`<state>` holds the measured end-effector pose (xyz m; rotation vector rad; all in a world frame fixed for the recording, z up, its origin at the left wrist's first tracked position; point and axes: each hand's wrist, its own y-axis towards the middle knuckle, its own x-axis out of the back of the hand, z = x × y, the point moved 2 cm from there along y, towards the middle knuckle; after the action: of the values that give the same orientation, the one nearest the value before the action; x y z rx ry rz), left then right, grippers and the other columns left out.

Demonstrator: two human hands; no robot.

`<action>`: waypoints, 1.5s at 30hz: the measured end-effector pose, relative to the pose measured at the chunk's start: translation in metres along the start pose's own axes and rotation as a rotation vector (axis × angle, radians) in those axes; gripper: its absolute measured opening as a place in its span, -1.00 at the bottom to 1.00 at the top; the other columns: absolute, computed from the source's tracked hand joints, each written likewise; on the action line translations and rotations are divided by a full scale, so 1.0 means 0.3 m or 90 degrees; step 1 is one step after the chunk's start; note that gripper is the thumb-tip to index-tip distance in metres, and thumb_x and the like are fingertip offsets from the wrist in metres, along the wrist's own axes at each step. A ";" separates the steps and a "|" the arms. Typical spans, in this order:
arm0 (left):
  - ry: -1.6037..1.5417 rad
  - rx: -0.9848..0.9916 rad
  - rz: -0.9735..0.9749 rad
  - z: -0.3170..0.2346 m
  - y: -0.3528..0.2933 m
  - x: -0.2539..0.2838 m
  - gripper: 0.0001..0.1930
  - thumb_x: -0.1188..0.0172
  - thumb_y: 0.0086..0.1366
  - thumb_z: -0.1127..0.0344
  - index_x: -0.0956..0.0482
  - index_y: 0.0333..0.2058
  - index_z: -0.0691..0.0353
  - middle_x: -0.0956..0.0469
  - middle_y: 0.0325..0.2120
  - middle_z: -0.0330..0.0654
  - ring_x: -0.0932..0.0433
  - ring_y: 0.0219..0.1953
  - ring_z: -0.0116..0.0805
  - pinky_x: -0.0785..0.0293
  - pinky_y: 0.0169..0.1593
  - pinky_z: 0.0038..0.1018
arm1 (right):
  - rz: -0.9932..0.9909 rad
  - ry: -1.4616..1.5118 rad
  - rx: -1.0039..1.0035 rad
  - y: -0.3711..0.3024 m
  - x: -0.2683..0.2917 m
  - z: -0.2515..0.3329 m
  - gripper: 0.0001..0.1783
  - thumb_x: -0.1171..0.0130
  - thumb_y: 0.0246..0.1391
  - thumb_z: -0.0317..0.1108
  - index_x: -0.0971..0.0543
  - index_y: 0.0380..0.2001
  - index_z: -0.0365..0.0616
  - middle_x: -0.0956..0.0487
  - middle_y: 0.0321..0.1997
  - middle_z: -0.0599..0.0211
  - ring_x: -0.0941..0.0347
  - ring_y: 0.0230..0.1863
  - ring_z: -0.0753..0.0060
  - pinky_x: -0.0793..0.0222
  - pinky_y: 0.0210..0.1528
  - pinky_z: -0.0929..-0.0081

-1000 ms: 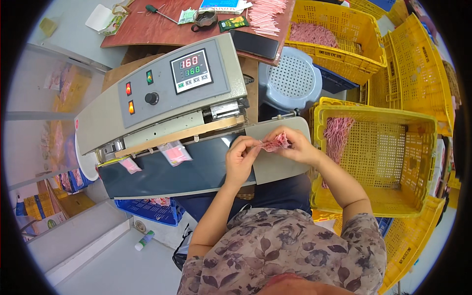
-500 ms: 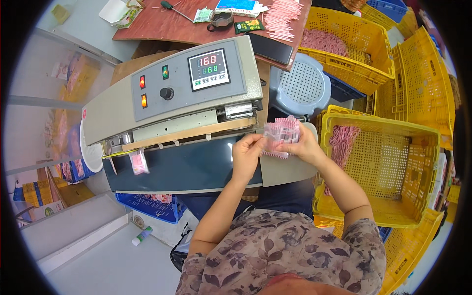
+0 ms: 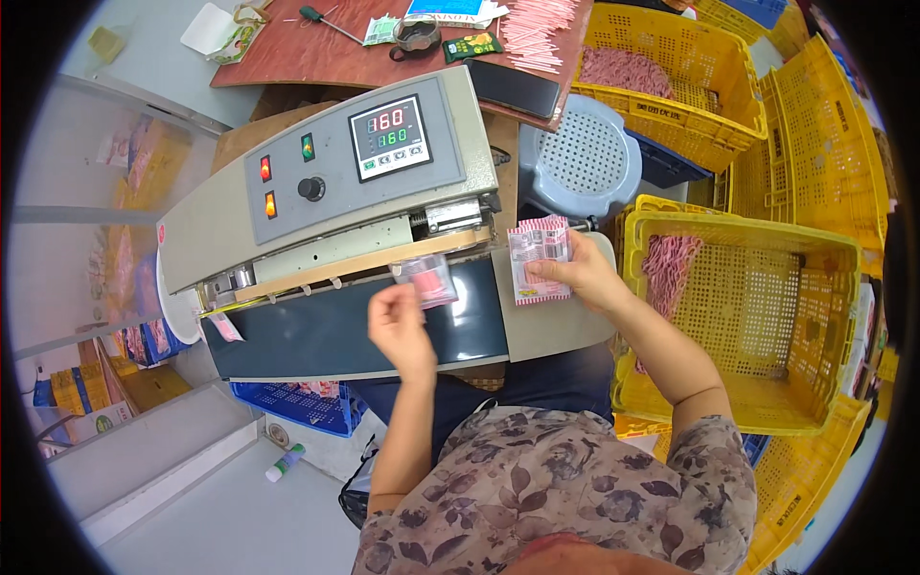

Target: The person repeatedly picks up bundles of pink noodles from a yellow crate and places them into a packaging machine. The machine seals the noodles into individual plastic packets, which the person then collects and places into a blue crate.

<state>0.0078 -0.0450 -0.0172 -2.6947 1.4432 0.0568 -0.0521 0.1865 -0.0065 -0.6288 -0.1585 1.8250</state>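
Observation:
My left hand [image 3: 401,331] is closed at the edge of a small clear packet [image 3: 431,281] with a pink patch, slightly smeared by motion. That packet's upper edge is at the guide strip along the front of the band sealer [image 3: 331,225]. Over the sealer's grey right end, my right hand [image 3: 586,273] grips a stack of pink-striped clear packets [image 3: 540,240], thumb on top and fingers hidden underneath. A further pink packet [image 3: 226,328] hangs from the sealer's left end, away from both hands.
Yellow crates [image 3: 738,402] stand to my right, with pink packets inside. A blue-grey stool [image 3: 586,158] is behind the sealer. The red-brown table [image 3: 297,62] at the back bears a phone [image 3: 513,88], a cup and pink strips. Below the sealer sits a blue crate [image 3: 287,402].
My left hand has moved left from the stack, bringing one packet to the sealer's strip. The packet on the sealer has travelled to its left end. My right hand still holds the stack.

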 end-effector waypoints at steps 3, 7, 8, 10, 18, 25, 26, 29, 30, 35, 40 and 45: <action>0.010 0.123 0.165 -0.005 -0.080 -0.176 -0.86 -0.13 0.13 0.44 -0.48 -0.33 0.37 -0.42 -0.62 -0.31 -0.25 -0.68 -0.68 -0.10 -0.65 -0.75 | 0.005 -0.016 0.019 0.014 -0.023 0.001 -0.61 -0.23 -0.15 -0.51 -0.41 -0.18 -0.25 -0.52 -0.28 0.36 -0.44 -0.30 0.59 -0.39 -0.22 0.58; -0.141 0.309 0.251 0.038 -0.050 -0.215 -0.90 -0.13 0.13 0.45 -0.50 -0.40 0.38 -0.42 -0.64 -0.31 -0.26 -0.69 -0.68 -0.08 -0.67 -0.76 | -0.005 -0.065 0.048 0.024 -0.046 0.011 -0.63 -0.23 -0.12 -0.46 -0.41 -0.18 -0.25 -0.51 -0.27 0.37 -0.42 -0.30 0.62 -0.39 -0.23 0.59; -0.128 0.295 0.242 0.025 -0.036 -0.196 -0.90 -0.13 0.12 0.46 -0.50 -0.40 0.38 -0.42 -0.66 -0.30 -0.25 -0.73 -0.66 -0.05 -0.71 -0.76 | -0.007 -0.070 0.056 0.029 -0.040 0.012 -0.63 -0.22 -0.11 -0.43 -0.41 -0.18 -0.25 -0.51 -0.26 0.37 -0.42 -0.30 0.62 -0.38 -0.23 0.60; -0.101 0.320 0.186 0.032 -0.009 -0.137 -0.90 -0.12 0.12 0.46 -0.50 -0.41 0.40 -0.41 -0.69 -0.29 -0.24 -0.75 -0.66 -0.02 -0.74 -0.74 | -0.013 -0.077 0.067 0.024 -0.029 0.009 -0.63 -0.21 -0.07 -0.37 -0.41 -0.17 -0.25 -0.50 -0.24 0.37 -0.41 -0.29 0.63 -0.38 -0.23 0.60; 0.047 -0.019 0.018 -0.008 -0.007 -0.010 -0.86 -0.10 0.13 0.49 -0.42 -0.31 0.34 -0.40 -0.57 -0.30 -0.29 -0.59 -0.67 -0.20 -0.53 -0.75 | -0.014 0.022 0.007 0.024 -0.039 0.006 -0.72 -0.03 0.10 -0.22 -0.47 -0.25 -0.22 -0.49 -0.42 0.50 -0.38 -0.45 0.73 -0.34 -0.40 0.71; 0.080 0.174 0.320 0.037 -0.106 -0.277 -0.87 -0.16 0.11 0.45 -0.48 -0.35 0.34 -0.42 -0.58 -0.37 -0.27 -0.60 -0.72 -0.20 -0.51 -0.75 | -0.067 -0.025 0.064 0.012 -0.048 0.027 -0.80 -0.11 0.03 -0.29 -0.55 -0.41 -0.22 -0.50 -0.53 0.52 -0.33 -0.54 0.79 -0.28 -0.51 0.73; 0.048 0.186 0.324 0.032 -0.100 -0.279 -0.88 -0.15 0.11 0.44 -0.48 -0.37 0.34 -0.42 -0.59 -0.38 -0.26 -0.61 -0.72 -0.19 -0.52 -0.75 | -0.075 -0.042 0.055 0.009 -0.042 0.027 -0.80 -0.12 0.03 -0.29 -0.55 -0.44 -0.23 -0.50 -0.56 0.52 -0.32 -0.56 0.79 -0.26 -0.53 0.73; -0.010 0.193 0.328 0.026 -0.083 -0.276 -0.90 -0.13 0.13 0.43 -0.48 -0.39 0.33 -0.40 -0.63 -0.39 -0.23 -0.64 -0.73 -0.14 -0.56 -0.75 | -0.105 -0.256 0.098 -0.005 -0.028 0.057 -0.76 -0.14 0.01 -0.26 -0.56 -0.49 -0.26 -0.48 -0.61 0.52 -0.28 -0.59 0.78 -0.22 -0.57 0.72; -0.004 0.174 0.324 0.044 -0.080 -0.270 -0.91 -0.13 0.13 0.43 -0.48 -0.39 0.33 -0.40 -0.64 -0.39 -0.22 -0.65 -0.72 -0.12 -0.58 -0.75 | -0.112 -0.355 0.124 -0.007 -0.033 0.074 -0.74 -0.14 0.00 -0.25 -0.55 -0.50 -0.27 -0.47 -0.63 0.52 -0.27 -0.60 0.78 -0.20 -0.58 0.72; -0.086 0.323 0.334 0.023 -0.057 -0.246 -0.93 -0.12 0.13 0.45 -0.47 -0.42 0.33 -0.38 -0.67 -0.37 -0.21 -0.70 -0.70 -0.08 -0.64 -0.75 | -0.106 -0.315 0.133 0.043 -0.067 0.065 -0.69 -0.11 0.02 -0.18 -0.54 -0.45 -0.28 -0.49 -0.58 0.47 -0.31 -0.56 0.77 -0.22 -0.56 0.71; -0.133 0.361 0.253 0.026 -0.003 -0.163 -0.94 -0.12 0.12 0.48 -0.46 -0.43 0.34 -0.39 -0.67 -0.34 -0.22 -0.74 -0.66 -0.05 -0.71 -0.74 | -0.094 -0.257 0.039 0.013 -0.032 0.066 -0.65 -0.06 0.05 -0.12 -0.51 -0.32 -0.23 -0.51 -0.44 0.43 -0.39 -0.49 0.69 -0.25 -0.50 0.74; -0.096 0.323 0.180 0.017 0.039 -0.042 -0.85 -0.15 0.09 0.45 -0.46 -0.36 0.37 -0.39 -0.67 -0.31 -0.25 -0.74 -0.64 -0.07 -0.74 -0.72 | -0.209 -0.183 0.058 -0.160 0.199 -0.002 -0.68 -0.07 0.04 -0.15 -0.51 -0.30 -0.20 -0.50 -0.44 0.44 -0.39 -0.48 0.68 -0.25 -0.47 0.73</action>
<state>-0.0088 -0.0404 -0.0221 -2.0352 1.5310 -0.0761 -0.0243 0.2579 -0.0077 -0.2548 -0.3476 1.5839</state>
